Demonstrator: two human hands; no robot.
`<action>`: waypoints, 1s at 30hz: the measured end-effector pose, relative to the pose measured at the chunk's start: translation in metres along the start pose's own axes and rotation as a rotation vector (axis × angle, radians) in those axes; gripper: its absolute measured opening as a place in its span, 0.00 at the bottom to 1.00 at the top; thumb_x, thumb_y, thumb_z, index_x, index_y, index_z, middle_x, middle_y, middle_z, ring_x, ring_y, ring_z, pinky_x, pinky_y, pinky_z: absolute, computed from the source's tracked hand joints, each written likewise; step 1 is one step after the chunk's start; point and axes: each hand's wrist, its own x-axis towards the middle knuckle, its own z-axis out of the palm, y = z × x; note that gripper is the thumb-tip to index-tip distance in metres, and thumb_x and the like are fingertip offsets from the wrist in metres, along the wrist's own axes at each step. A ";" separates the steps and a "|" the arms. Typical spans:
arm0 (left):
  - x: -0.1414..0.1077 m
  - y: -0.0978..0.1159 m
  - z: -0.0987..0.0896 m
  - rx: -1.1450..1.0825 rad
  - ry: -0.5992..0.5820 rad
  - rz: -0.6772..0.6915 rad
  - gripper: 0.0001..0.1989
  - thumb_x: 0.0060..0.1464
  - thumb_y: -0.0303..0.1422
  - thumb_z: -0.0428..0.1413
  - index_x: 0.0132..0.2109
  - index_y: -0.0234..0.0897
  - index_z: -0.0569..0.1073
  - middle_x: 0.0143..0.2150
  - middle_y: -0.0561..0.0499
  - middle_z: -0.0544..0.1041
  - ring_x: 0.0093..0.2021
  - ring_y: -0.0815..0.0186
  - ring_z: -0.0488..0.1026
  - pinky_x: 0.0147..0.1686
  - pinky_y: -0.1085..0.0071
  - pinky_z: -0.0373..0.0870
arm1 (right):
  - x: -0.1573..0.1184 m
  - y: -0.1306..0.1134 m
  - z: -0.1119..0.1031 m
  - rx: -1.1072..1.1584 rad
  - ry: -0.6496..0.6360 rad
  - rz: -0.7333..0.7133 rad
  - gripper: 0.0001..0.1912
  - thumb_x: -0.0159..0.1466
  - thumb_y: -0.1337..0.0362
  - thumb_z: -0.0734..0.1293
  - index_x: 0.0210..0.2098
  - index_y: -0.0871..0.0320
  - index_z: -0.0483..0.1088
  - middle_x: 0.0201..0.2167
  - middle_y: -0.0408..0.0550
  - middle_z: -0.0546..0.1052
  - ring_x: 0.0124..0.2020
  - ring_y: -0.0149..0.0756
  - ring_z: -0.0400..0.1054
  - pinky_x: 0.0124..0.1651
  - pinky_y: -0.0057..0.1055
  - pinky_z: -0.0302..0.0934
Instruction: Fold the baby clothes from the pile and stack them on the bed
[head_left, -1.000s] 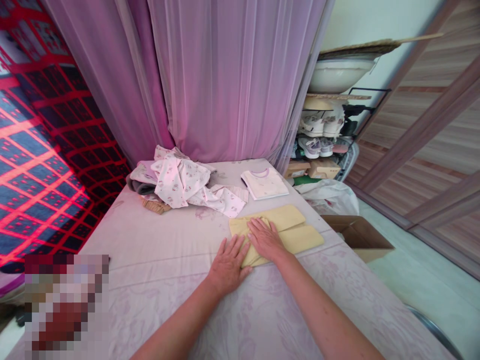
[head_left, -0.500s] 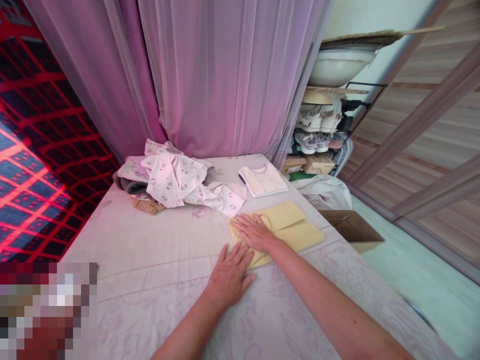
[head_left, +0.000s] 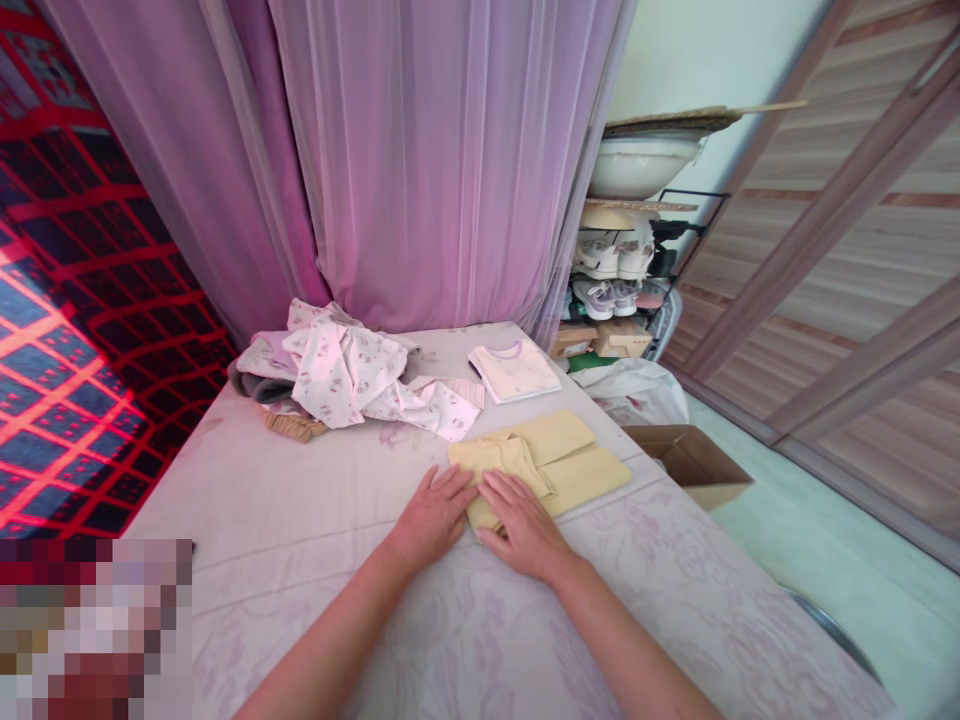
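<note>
A yellow garment (head_left: 585,470) lies partly folded on the patterned bed sheet (head_left: 300,500), its two long parts pointing right. My left hand (head_left: 435,510) rests at the garment's left edge, fingers spread and flat. Beside it, my right hand (head_left: 521,525) lies palm down on the near left part of the yellow cloth, fingers stretched out. Neither hand grips anything. Beyond the yellow garment is a folded white shirt (head_left: 517,372) with a purple neckline. A loose heap of printed white clothes (head_left: 352,370) sits at the far left of the bed.
Purple curtains (head_left: 420,160) hang behind the bed. On the right stand a rack with shoes (head_left: 600,298) and a white basin (head_left: 645,165), a white plastic bag (head_left: 637,390), an open cardboard box (head_left: 690,460) and a wooden wardrobe (head_left: 847,260).
My right hand has moved nearer to me, off the upper left part of the yellow garment. My left hand has shifted slightly left and away from me. The view has turned a little.
</note>
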 end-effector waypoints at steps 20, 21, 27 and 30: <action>0.005 0.012 -0.042 -0.095 0.005 0.210 0.16 0.63 0.38 0.44 0.51 0.44 0.72 0.48 0.49 0.77 0.52 0.64 0.71 0.59 0.62 0.57 | -0.031 -0.011 0.011 -0.019 0.113 0.243 0.35 0.54 0.74 0.58 0.61 0.52 0.61 0.61 0.48 0.64 0.63 0.44 0.54 0.65 0.46 0.39; -0.001 0.013 -0.045 -0.131 -0.011 0.199 0.16 0.63 0.40 0.44 0.49 0.43 0.73 0.45 0.49 0.78 0.48 0.64 0.73 0.55 0.64 0.62 | -0.035 -0.013 0.013 -0.007 0.097 0.215 0.35 0.54 0.74 0.58 0.61 0.52 0.61 0.62 0.47 0.64 0.63 0.43 0.53 0.66 0.46 0.37; 0.008 0.006 -0.046 -0.253 0.010 -0.088 0.18 0.62 0.42 0.43 0.45 0.42 0.75 0.43 0.51 0.79 0.42 0.65 0.75 0.41 0.72 0.68 | -0.053 -0.018 0.015 0.025 -0.039 0.099 0.36 0.52 0.75 0.58 0.60 0.49 0.62 0.65 0.45 0.57 0.67 0.41 0.45 0.67 0.50 0.29; 0.032 0.004 -0.035 -0.224 0.001 -0.186 0.16 0.59 0.39 0.47 0.47 0.42 0.75 0.45 0.49 0.78 0.44 0.62 0.74 0.43 0.69 0.68 | -0.056 -0.015 -0.001 0.074 -0.107 0.053 0.38 0.53 0.74 0.58 0.63 0.48 0.57 0.66 0.45 0.55 0.67 0.38 0.44 0.67 0.48 0.31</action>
